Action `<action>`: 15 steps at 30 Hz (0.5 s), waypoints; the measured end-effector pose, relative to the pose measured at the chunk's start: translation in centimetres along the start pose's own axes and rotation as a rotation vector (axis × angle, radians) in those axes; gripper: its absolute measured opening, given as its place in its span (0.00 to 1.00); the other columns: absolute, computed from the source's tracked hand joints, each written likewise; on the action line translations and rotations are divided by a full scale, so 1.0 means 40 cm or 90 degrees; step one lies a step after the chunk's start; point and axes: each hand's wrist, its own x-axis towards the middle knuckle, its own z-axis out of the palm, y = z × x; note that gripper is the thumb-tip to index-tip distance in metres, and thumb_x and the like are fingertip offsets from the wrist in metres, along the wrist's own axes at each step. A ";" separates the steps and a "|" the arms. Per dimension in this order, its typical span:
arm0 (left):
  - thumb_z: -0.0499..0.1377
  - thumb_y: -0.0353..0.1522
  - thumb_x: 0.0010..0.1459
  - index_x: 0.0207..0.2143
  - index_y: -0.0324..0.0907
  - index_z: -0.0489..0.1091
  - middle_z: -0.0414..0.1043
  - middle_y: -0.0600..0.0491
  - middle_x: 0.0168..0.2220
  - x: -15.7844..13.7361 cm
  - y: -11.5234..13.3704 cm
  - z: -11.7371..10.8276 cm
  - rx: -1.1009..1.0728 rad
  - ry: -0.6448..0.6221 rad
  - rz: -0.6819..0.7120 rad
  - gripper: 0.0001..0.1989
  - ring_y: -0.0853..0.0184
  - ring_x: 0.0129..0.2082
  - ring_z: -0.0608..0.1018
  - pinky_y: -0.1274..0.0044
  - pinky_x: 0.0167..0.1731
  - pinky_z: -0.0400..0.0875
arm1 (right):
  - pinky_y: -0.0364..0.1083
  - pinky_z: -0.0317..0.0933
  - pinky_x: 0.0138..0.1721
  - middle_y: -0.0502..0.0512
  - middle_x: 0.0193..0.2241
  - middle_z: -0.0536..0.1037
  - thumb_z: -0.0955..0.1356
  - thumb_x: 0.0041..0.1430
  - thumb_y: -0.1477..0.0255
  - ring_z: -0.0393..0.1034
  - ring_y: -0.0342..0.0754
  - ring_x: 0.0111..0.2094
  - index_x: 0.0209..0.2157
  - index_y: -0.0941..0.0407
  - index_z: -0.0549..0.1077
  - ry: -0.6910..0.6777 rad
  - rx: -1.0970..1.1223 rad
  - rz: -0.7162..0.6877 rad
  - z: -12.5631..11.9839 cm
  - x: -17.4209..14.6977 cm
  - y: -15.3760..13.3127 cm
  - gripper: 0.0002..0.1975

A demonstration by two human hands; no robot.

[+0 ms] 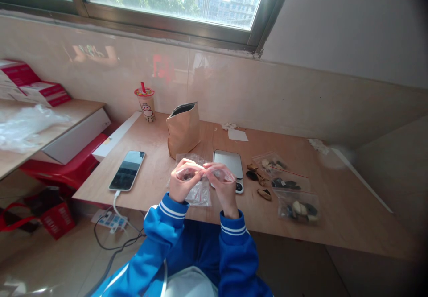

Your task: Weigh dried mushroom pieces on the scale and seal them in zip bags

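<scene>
A clear plastic bag (pixel 225 172) with a pinkish rim is between the two hands, above the near part of the wooden table (pixel 154 172), and the relation that counts is how that rim lies: its long axis runs crosswise, left to right across the person's front, with the left hand (pixel 182 182) on one half and the right hand (pixel 224 190) on the other. The hands are together, thumbs and fingertips meeting near the middle of the rim and pinching the film, so neither is clearly nearer to it; the plastic bows into a loop at each side, though whether the mouth is parted all the way along I cannot tell. Below them shows more crumpled clear plastic (pixel 200 197), and I cannot tell if it hangs from the grip or lies on the wood. The kitchen scale (pixel 230 163) stands just beyond the right hand, partly hidden by it, which makes that hand the nearer one to the pan, to the loose brown pieces (pixel 264 194) and to the three filled bags (pixel 297 205) farther right. The left hand is nearer to the brown paper pouch (pixel 183 131), upright beyond it, and to the phone (pixel 127 171), lying well apart on the left
</scene>
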 end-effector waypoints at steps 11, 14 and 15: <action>0.66 0.34 0.51 0.29 0.44 0.79 0.76 0.51 0.28 -0.009 0.010 0.009 0.028 0.087 -0.073 0.04 0.65 0.30 0.76 0.73 0.32 0.72 | 0.48 0.68 0.41 0.53 0.30 0.79 0.72 0.55 0.65 0.74 0.48 0.35 0.29 0.55 0.76 0.128 -0.052 0.002 0.042 -0.013 0.031 0.08; 0.66 0.36 0.51 0.28 0.44 0.80 0.76 0.53 0.27 -0.004 0.005 0.001 0.010 0.084 -0.120 0.05 0.65 0.29 0.75 0.72 0.30 0.70 | 0.48 0.67 0.42 0.54 0.31 0.80 0.69 0.58 0.61 0.74 0.50 0.36 0.30 0.55 0.77 0.101 -0.058 0.016 0.031 -0.012 0.038 0.11; 0.65 0.37 0.53 0.27 0.44 0.79 0.75 0.53 0.25 -0.002 0.002 -0.001 0.004 0.078 -0.135 0.07 0.65 0.28 0.75 0.72 0.30 0.70 | 0.48 0.67 0.43 0.54 0.32 0.80 0.67 0.60 0.60 0.74 0.50 0.38 0.31 0.55 0.77 0.081 -0.059 0.021 0.024 -0.011 0.040 0.13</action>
